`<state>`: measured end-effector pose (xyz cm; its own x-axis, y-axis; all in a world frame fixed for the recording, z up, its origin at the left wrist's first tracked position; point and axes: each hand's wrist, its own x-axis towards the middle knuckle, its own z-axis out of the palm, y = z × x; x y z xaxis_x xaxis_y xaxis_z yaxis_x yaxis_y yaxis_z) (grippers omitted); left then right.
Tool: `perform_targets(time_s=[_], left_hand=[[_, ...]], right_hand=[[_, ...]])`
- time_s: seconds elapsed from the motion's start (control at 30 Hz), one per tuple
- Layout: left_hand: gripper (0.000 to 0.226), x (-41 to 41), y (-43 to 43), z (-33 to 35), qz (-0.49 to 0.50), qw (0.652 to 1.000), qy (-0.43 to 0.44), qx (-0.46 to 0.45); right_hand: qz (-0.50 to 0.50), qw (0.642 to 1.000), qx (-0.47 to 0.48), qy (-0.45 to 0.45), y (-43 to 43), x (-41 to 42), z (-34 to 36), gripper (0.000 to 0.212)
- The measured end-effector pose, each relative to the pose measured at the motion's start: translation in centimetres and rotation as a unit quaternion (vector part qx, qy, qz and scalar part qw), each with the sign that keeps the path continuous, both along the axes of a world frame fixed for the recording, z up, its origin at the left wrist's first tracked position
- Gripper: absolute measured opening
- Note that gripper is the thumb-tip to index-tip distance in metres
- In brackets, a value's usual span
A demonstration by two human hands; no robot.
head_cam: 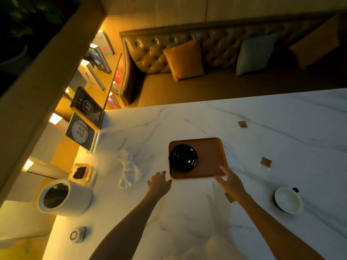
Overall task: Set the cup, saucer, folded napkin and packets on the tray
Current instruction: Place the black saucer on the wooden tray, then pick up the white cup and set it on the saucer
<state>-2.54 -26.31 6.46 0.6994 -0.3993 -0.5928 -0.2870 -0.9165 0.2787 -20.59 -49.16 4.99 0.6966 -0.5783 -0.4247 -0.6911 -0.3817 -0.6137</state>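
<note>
Head view, tray-setting in progress. Nothing is held: the left hand (pixel 159 182) and the right hand (pixel 230 182) are shown with fingers loosely extended, one at each near corner of the tray (pixel 212 156). The left hand is seen just beside the near left corner. The right hand's fingertips overlap the near right corner, though contact cannot be confirmed.

The black saucer (pixel 183 157) is set on the tray's left half. The white cup (pixel 288 199) is found on the marble table (pixel 187 212), well to the right of the tray. The napkin (pixel 129 167), rumpled rather than folded, is located left of the tray. Three packets are scattered off the tray: a far packet (pixel 242 124), a right packet (pixel 265 163), and a near packet (pixel 230 197) partly hidden by the right forearm.

Risks, as judged: the saucer may be slid toward the rim if the tray is dragged by one corner, and the near packet may be swept aside unnoticed by the forearm.
</note>
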Motion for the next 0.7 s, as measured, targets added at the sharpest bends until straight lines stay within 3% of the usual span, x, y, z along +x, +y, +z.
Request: perform_targets(time_s=[0.2,0.7], left_hand=[[0.059,-4.2,-0.3,0.7,-0.039,0.999,-0.019,0.026],[0.057,-13.6,-3.3,1.4,-0.019,0.999,-0.018,0.025]], right_hand=[[0.002,0.998,-0.050,0.038,0.4,-5.7,0.5,0.065],[0.030,0.999,-0.017,0.023,-3.1,-14.7,0.6,0.061]])
